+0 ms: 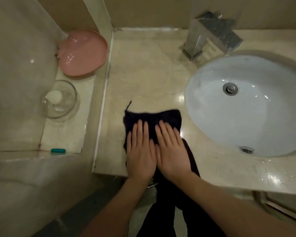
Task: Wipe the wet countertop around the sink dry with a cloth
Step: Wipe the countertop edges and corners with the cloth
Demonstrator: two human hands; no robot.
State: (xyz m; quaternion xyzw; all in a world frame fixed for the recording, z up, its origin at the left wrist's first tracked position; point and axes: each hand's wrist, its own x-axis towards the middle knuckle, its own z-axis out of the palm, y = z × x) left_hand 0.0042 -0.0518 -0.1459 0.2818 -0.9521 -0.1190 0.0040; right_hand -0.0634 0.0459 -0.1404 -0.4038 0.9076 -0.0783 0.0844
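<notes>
A dark cloth (152,118) lies spread on the beige marble countertop (143,74), left of the white oval sink (246,106) and close to the counter's front edge. My left hand (140,151) and my right hand (171,151) rest flat on the cloth side by side, palms down, fingers stretched toward the wall. Part of the cloth hangs over the front edge to the right of my right hand. Water drops glisten on the counter at the front right (272,178).
A chrome faucet (210,35) stands behind the sink. On a lower ledge to the left sit a pink basin (82,53), a glass bowl (60,100) and a small teal object (58,150). Walls close the counter at back and left.
</notes>
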